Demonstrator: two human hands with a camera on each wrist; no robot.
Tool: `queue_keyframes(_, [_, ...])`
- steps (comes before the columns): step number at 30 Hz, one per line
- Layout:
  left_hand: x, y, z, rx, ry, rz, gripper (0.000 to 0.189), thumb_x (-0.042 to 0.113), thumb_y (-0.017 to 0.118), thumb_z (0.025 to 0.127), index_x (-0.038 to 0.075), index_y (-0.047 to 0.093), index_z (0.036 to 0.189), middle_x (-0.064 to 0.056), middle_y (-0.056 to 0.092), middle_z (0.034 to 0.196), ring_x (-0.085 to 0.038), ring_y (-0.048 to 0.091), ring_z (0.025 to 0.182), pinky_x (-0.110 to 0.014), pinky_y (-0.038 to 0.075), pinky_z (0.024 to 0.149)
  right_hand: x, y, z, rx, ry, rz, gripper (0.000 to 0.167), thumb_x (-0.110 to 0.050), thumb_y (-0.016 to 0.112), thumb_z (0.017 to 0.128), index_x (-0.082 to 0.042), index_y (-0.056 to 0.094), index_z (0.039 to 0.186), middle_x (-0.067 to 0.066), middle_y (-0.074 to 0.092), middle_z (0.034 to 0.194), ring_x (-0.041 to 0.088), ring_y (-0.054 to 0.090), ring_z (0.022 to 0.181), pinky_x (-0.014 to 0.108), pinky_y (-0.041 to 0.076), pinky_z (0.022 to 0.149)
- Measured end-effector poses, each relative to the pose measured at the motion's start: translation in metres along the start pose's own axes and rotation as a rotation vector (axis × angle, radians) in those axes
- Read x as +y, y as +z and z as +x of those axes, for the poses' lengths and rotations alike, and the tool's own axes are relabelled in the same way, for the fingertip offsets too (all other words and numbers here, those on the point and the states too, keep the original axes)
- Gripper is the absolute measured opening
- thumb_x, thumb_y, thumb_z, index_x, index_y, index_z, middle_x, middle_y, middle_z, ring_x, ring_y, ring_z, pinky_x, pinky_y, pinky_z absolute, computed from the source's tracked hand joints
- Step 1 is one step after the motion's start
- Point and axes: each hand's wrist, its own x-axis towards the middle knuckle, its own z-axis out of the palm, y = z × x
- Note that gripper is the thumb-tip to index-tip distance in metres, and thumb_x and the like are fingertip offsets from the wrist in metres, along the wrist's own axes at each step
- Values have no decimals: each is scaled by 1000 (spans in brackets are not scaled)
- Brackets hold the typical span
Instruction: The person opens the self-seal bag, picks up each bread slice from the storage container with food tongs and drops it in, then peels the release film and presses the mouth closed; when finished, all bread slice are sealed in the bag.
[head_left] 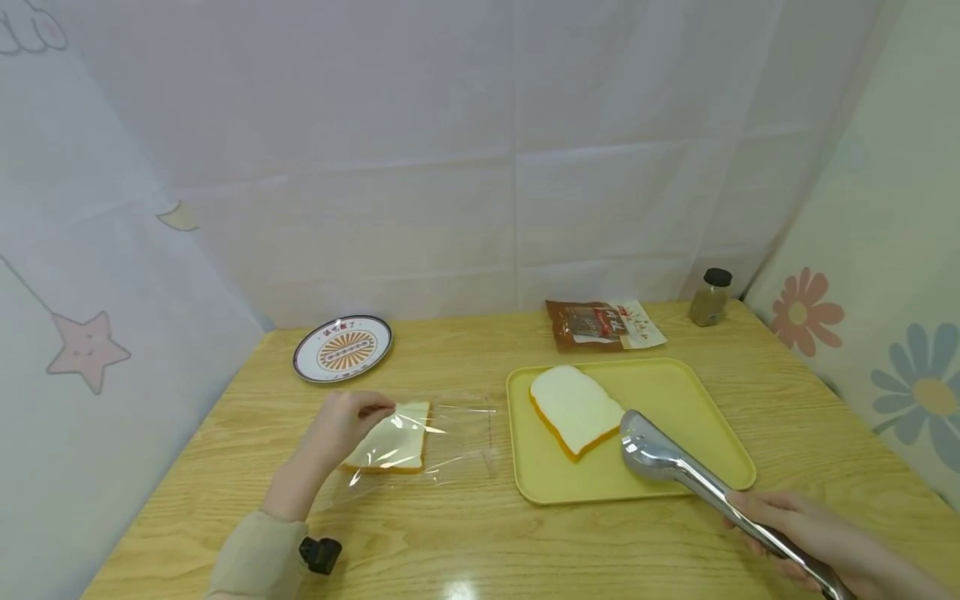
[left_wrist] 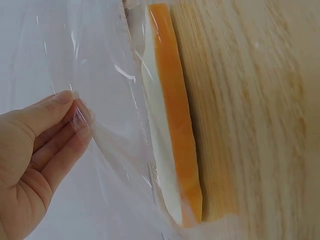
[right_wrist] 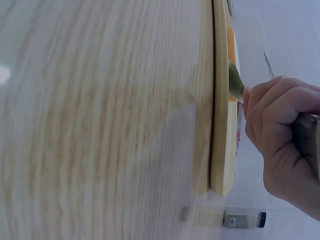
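My left hand (head_left: 349, 427) pinches the edge of a clear plastic bag (head_left: 462, 437) between thumb and fingers, lifting the film. Inside or beneath that film lies a bread slice (head_left: 400, 440) with an orange crust; the left wrist view shows its crust edge (left_wrist: 175, 115) on the table. My right hand (head_left: 798, 533) grips metal food tongs (head_left: 705, 483) by the handles. Their broad end rests at the lower right corner of a second bread slice (head_left: 573, 408), which lies on a yellow tray (head_left: 693, 417). Whether the tongs hold that slice cannot be told.
Behind the bag stands an oval plate (head_left: 343, 350) with a printed pattern. A brown and white food packet (head_left: 600, 325) lies behind the tray, and a spice jar (head_left: 710, 298) with a black lid stands at the back right. Cloth curtains (head_left: 390, 208) border the wooden table (head_left: 450, 533).
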Motion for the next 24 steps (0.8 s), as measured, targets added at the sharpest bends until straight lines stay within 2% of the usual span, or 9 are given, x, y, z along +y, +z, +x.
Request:
queue_keyframes(5, [1,-1,0,-10,-8,5,9,5,70,82,4,74,90,-7,74,87,-19,70,74,-25,58,64,-2,5,3,31,24,-22,51,-35,32,104,13,48,110,-1,57,77,4,43,46,18,40,42])
queue_keyframes(11, [1,-2,0,-5,-8,13,8,4,70,82,5,74,89,-7,74,86,-18,70,74,-23,57,63,-4,11,9,48,39,-19,49,-39,34,102,6,54,107,0,57,77,4,43,45,17,40,42])
queue_keyframes(17, [1,-2,0,-12,-14,9,8,5,70,82,5,74,89,-7,74,87,-18,70,74,-23,57,63,-5,16,16,27,25,-18,49,-39,34,102,6,54,105,-2,57,76,2,43,45,16,41,42])
queue_keyframes(24, [2,-1,0,-18,-18,4,8,4,70,82,6,74,89,-7,74,86,-18,70,74,-23,57,63,-7,21,21,67,24,-37,48,-40,35,102,3,55,105,-2,56,75,2,43,46,16,40,41])
